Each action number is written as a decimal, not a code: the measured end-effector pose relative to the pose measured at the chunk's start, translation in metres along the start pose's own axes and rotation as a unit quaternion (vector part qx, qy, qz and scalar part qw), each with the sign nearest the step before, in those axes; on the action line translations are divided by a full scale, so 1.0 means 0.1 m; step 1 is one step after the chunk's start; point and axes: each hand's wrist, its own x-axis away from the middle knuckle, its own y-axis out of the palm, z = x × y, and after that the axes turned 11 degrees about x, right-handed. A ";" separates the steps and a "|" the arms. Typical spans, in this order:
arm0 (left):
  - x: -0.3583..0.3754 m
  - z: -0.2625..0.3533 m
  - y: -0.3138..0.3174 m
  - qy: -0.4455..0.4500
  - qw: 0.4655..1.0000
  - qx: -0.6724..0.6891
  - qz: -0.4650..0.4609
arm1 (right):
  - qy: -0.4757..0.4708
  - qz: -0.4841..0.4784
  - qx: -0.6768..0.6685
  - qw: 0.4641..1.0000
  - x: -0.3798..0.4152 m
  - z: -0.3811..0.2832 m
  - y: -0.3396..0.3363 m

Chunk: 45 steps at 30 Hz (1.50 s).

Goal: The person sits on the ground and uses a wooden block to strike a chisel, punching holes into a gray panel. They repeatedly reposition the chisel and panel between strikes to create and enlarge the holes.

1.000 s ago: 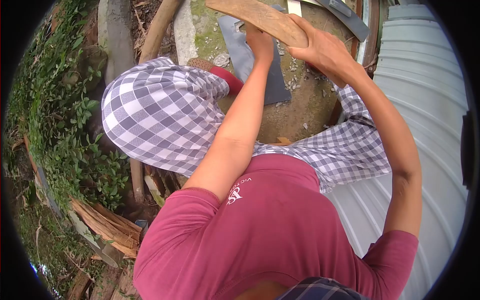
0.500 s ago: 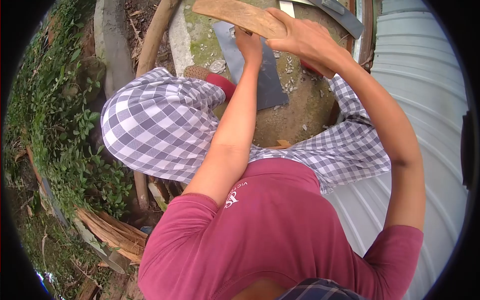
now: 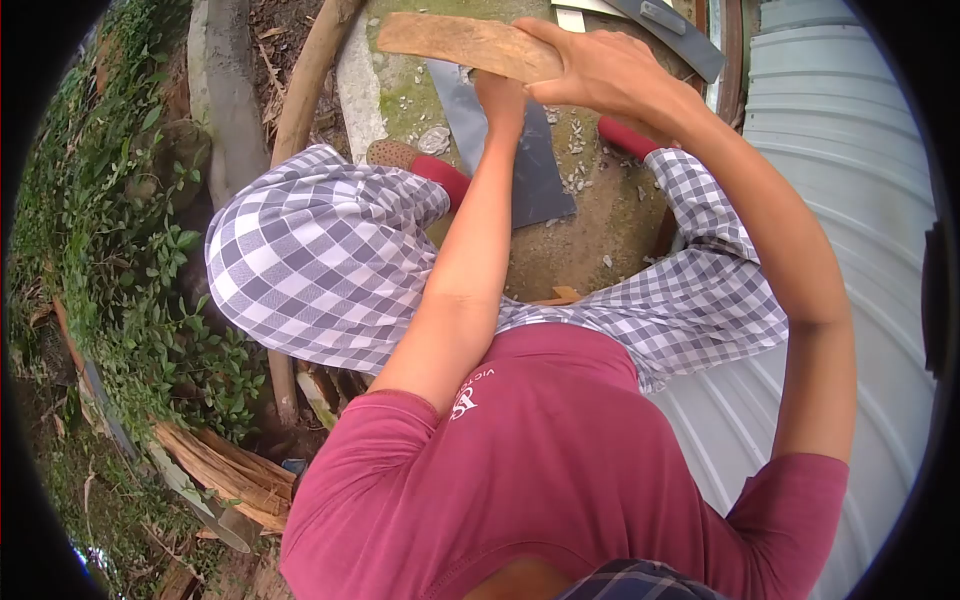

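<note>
My right hand is closed around one end of a flat, worn piece of wood, held up across the top of the view. Below it and partly hidden by it is my left hand, down at a dark grey flat sheet. Its fingers look curled in, but the wood covers most of them, and what they hold I cannot make out. The sheet lies on mossy concrete between my feet. Small pale chips are scattered beside it.
A crumpled clear or whitish piece lies by my left shoe. More grey and white pieces are at the top right. Corrugated metal runs along the right; a log and leafy plants line the left.
The wood and my right hand have come slightly lower and to the left in view. More of my right red shoe shows. My left hand stays at the sheet.
</note>
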 end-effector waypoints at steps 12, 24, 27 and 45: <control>-0.02 0.11 -0.07 -0.093 0.995 0.016 -0.029 | 0.083 -0.041 -0.019 0.996 -0.08 0.10 0.09; -0.14 0.05 0.01 -0.145 0.988 0.009 -0.053 | 0.056 0.110 -0.115 0.986 -0.12 0.31 0.02; -0.19 0.08 0.14 -0.054 0.994 0.043 -0.090 | 0.124 -0.083 -0.018 0.989 -0.02 0.16 -0.01; -0.31 -0.08 0.20 -0.163 0.976 -0.010 -0.141 | 0.067 0.162 -0.201 0.964 -0.12 0.29 -0.42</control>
